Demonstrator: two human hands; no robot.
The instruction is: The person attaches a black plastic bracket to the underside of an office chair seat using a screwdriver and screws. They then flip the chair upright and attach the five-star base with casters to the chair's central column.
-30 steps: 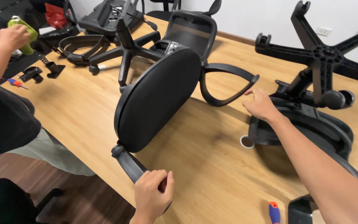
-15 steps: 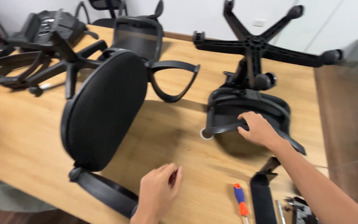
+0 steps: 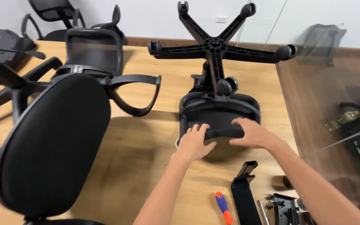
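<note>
- The upturned chair seat [image 3: 219, 112] lay on the wooden table [image 3: 146, 146], its star base [image 3: 215, 43] pointing up.
- Half a second before, only the right hand [image 3: 253, 133] gripped the seat's near edge; now the left hand [image 3: 194, 143] had joined it, fingers spread flat.
- The right hand's fingers curled over that edge.
- Nearer than the seat lay an orange-and-blue screwdriver [image 3: 223, 207].
- Left of the seat stood a black backrest [image 3: 51, 146].

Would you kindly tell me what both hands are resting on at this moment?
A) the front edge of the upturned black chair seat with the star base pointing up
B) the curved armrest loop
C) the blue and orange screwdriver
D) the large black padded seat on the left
A: the left hand and the right hand both lie on the near edge of the upturned chair seat, while the screwdriver lies untouched on the table.
</note>
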